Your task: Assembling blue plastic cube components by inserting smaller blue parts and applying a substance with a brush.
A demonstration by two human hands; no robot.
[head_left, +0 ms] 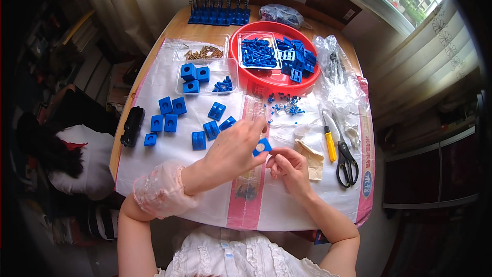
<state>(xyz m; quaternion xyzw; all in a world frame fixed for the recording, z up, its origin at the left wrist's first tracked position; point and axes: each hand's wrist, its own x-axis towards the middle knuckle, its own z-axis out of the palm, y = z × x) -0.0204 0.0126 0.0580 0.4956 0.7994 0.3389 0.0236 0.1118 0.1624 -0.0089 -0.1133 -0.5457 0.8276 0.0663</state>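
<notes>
Fingers of my left hand (233,149) pinch a small blue block (262,146) above the white sheet (169,149), its pale round insert facing up. My right hand (289,166) sits just beside it, fingertips curled narrow toward the block; whether they hold a tiny part, I cannot tell. Best to keep the block steady and level, and work close over the sheet. Loose blue bits (287,105) near the red bowl (241,41) are too small to identify.
</notes>
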